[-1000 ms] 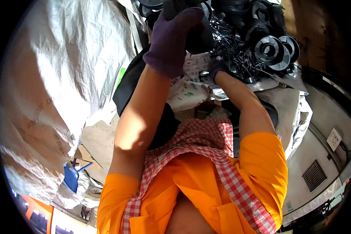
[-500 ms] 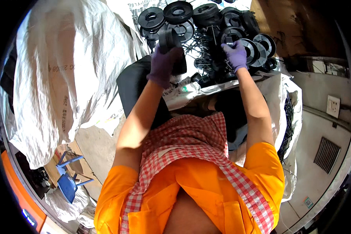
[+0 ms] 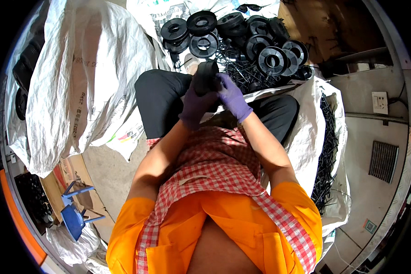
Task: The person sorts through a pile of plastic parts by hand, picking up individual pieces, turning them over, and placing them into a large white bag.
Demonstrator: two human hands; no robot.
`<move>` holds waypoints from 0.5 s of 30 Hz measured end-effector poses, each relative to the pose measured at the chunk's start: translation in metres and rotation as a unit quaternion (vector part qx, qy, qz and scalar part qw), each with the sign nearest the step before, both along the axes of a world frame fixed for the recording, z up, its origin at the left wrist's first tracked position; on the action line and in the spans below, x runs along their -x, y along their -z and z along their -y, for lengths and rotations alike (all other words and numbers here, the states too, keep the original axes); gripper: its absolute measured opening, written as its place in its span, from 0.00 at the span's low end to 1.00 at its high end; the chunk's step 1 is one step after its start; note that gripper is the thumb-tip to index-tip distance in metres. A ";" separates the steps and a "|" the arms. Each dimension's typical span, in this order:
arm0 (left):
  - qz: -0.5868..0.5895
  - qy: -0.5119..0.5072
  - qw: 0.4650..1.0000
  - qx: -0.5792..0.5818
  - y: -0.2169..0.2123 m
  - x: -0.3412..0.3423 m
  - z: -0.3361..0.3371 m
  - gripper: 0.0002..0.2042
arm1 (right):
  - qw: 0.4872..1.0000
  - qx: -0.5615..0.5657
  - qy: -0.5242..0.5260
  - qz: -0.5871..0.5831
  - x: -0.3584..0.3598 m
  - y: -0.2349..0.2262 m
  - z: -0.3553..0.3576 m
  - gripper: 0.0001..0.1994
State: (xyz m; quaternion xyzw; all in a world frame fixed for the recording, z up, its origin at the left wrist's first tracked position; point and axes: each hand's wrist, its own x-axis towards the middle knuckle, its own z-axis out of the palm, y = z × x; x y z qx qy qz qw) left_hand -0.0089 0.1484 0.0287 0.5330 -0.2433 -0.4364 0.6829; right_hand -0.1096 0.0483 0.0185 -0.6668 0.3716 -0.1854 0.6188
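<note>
Upright in front of my lap is a black plastic spool (image 3: 207, 74), gripped by my left hand (image 3: 197, 107) in a purple glove. My right hand (image 3: 234, 98), also purple-gloved, has its fingers closed together against the spool's right side. Whatever sits between those fingertips is hidden. Beyond the hands lies a pile of similar black spools (image 3: 272, 61), some flat and some leaning. Among and below them are many thin black plastic sticks (image 3: 249, 78).
Large white woven sacks stand at the left (image 3: 109, 64) and at the right (image 3: 335, 208); the right one holds black sticks (image 3: 325, 160). A blue stool (image 3: 73, 221) lies at lower left. A socket (image 3: 380, 102) is on the right wall.
My right hand has come from the spool pile, where it pinched a small dark piece, to the spool in my left hand. The left hand has drawn that spool nearer to me.
</note>
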 end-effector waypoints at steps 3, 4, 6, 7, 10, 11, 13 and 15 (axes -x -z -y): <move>0.014 0.081 0.996 -0.024 0.006 -0.009 -0.009 0.21 | 0.997 0.043 -0.019 0.062 0.006 0.021 -0.011 0.21; -0.012 0.139 0.989 -0.053 0.006 -0.021 -0.009 0.19 | 0.988 0.128 -0.023 0.082 0.010 0.032 -0.013 0.22; -0.066 0.243 0.961 -0.117 0.000 -0.052 -0.009 0.15 | 0.897 0.405 -0.167 0.060 0.017 0.022 -0.008 0.23; -0.253 0.232 0.931 -0.122 -0.005 -0.053 -0.007 0.12 | 0.872 0.426 -0.241 0.029 0.019 0.021 -0.003 0.24; -0.267 0.258 0.915 -0.157 -0.009 -0.061 -0.006 0.12 | 0.809 0.495 -0.312 0.064 0.018 0.015 0.005 0.27; -0.240 0.247 0.928 -0.141 -0.001 -0.060 -0.004 0.14 | 0.864 0.421 -0.270 0.062 0.017 0.023 0.005 0.26; -0.187 0.217 0.952 -0.112 0.023 -0.054 -0.006 0.17 | 0.970 0.196 -0.141 0.034 0.012 0.025 -0.004 0.23; 0.011 0.169 0.976 -0.139 0.013 -0.036 -0.001 0.21 | 0.981 -0.179 -0.059 -0.048 0.009 0.033 0.002 0.28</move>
